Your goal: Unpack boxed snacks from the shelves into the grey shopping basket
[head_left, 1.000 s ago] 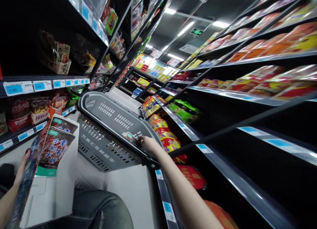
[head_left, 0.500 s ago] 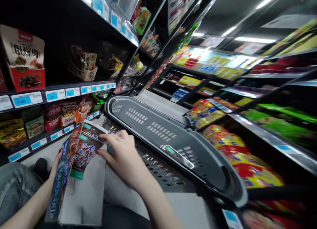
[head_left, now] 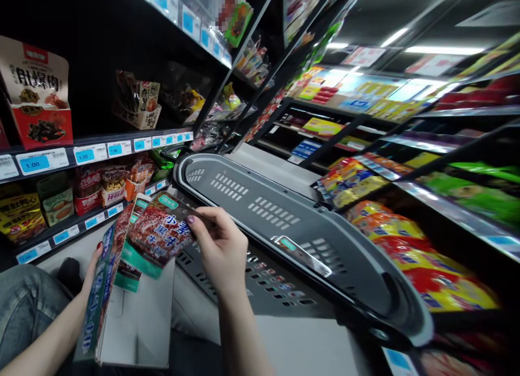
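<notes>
My left hand grips the side of an open cardboard display box resting on my lap, its printed wall turned towards me. More snack packets stand inside the box. My right hand pinches a red-brown snack packet with a green corner and lifts it just above the box. A grey plastic shopping basket sits right behind both hands, and one small packet lies on its rim.
Shelves of snack boxes with blue price tags run along the left. Shelves of bright bags line the right, close to the basket. The aisle floor runs away between them. My jeans-clad knee shows at bottom left.
My right hand came back from the basket rim to the box, took hold of one packet and raised it. The view swung left and down.
</notes>
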The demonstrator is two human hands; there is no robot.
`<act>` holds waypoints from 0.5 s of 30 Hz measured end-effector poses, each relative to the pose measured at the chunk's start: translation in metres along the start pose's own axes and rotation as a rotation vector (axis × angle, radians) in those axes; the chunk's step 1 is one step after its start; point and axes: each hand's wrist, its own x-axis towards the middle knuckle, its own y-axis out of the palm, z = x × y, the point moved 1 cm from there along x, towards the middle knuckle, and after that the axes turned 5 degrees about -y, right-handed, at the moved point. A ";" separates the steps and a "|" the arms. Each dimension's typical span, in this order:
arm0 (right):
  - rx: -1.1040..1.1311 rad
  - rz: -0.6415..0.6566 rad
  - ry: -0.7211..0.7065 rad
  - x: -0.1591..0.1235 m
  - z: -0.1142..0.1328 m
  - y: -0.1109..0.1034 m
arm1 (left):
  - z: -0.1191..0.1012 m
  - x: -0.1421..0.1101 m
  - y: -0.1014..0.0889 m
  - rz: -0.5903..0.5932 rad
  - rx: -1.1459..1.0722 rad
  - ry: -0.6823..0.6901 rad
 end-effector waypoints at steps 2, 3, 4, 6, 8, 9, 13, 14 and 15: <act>0.055 -0.037 0.054 0.001 0.002 -0.003 | 0.002 -0.006 0.001 -0.032 -0.016 0.026; 0.091 -0.036 0.078 0.002 0.003 -0.004 | 0.003 -0.010 0.002 -0.042 -0.033 0.049; 0.128 -0.028 0.102 0.002 0.004 -0.004 | 0.004 -0.013 0.003 -0.046 -0.053 0.064; 0.181 -0.001 0.155 0.003 0.005 -0.005 | 0.004 -0.017 0.006 -0.050 -0.096 0.044; 0.208 0.039 0.207 0.003 0.005 -0.004 | 0.004 -0.021 0.010 -0.054 -0.124 -0.013; 0.219 0.060 0.229 0.003 0.004 -0.004 | 0.004 -0.022 0.013 -0.049 -0.122 -0.044; 0.334 0.107 0.307 0.001 0.000 -0.002 | 0.006 -0.026 0.019 -0.014 -0.046 -0.064; 0.408 0.103 0.332 0.001 -0.002 0.000 | 0.007 -0.026 0.020 -0.004 -0.017 -0.057; 0.506 0.086 0.358 0.001 -0.004 0.002 | 0.008 -0.027 0.020 0.006 0.009 -0.054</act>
